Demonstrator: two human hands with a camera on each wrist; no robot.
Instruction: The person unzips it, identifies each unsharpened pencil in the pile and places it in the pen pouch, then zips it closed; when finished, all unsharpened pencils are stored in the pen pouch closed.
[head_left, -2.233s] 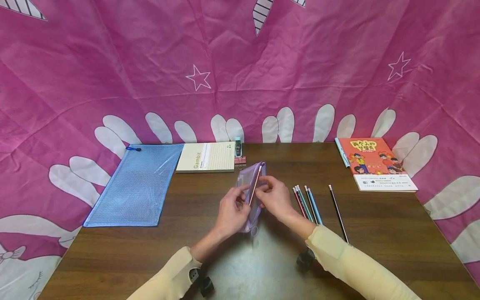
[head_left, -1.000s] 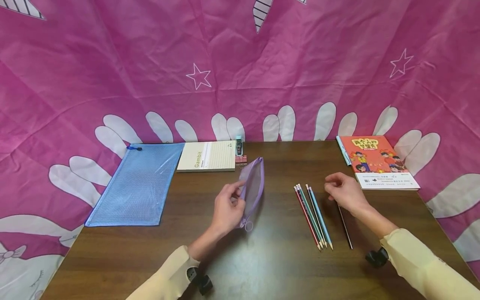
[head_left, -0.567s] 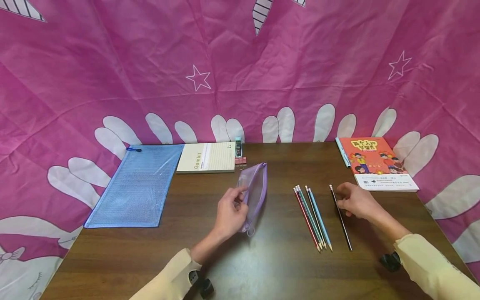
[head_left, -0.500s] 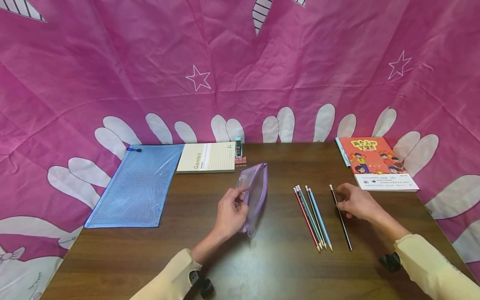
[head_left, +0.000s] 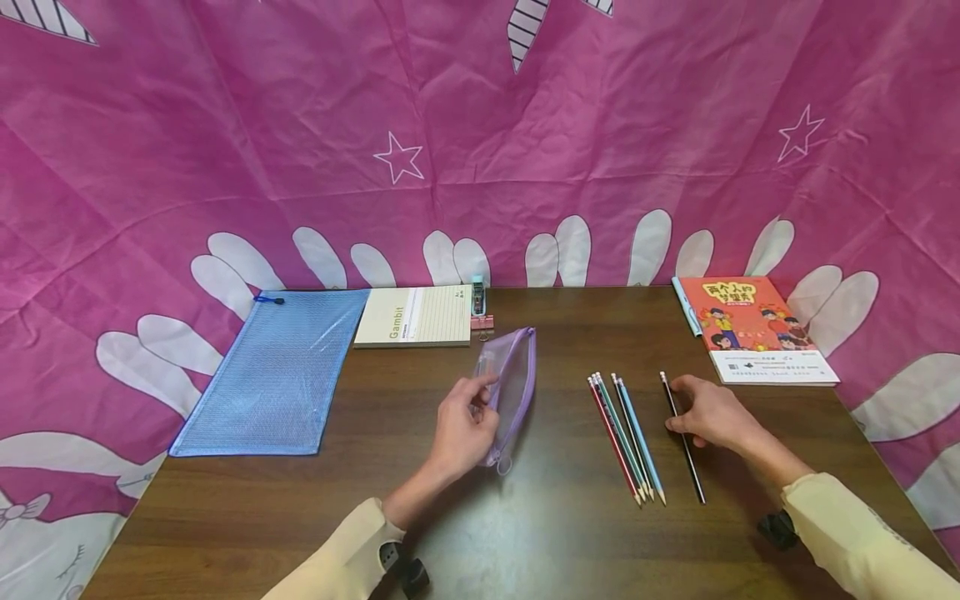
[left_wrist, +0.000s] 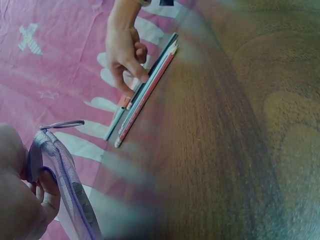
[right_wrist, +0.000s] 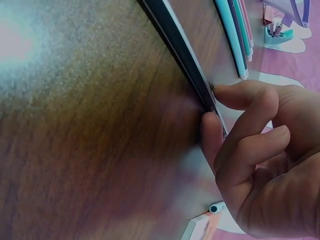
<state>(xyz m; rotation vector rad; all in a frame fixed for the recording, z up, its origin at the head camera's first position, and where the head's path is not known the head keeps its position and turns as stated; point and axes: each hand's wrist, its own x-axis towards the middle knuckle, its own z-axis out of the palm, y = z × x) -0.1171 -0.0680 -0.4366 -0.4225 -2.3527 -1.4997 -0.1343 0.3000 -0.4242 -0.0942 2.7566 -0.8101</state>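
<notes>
Your left hand (head_left: 461, 429) pinches the purple mesh pouch (head_left: 512, 387) at the surface's middle, propping its zipped edge upward so the mouth stays reachable. At its three o'clock, past four grouped pencils (head_left: 624, 435), your right hand (head_left: 708, 412) closes fingertips (right_wrist: 212, 131) on the black pencil (head_left: 682, 435), which lies flat.

Dark wood table (head_left: 570, 533) w/ pink star-print cloth backdrop (head_left: 225, 125) behind & at sides.

Study desk: wooden table (head_left: 525, 533), notebook (head_left: 414, 317), pencils (head_left: 622, 433), pink backdrop (head_left: 480, 142).
</notes>
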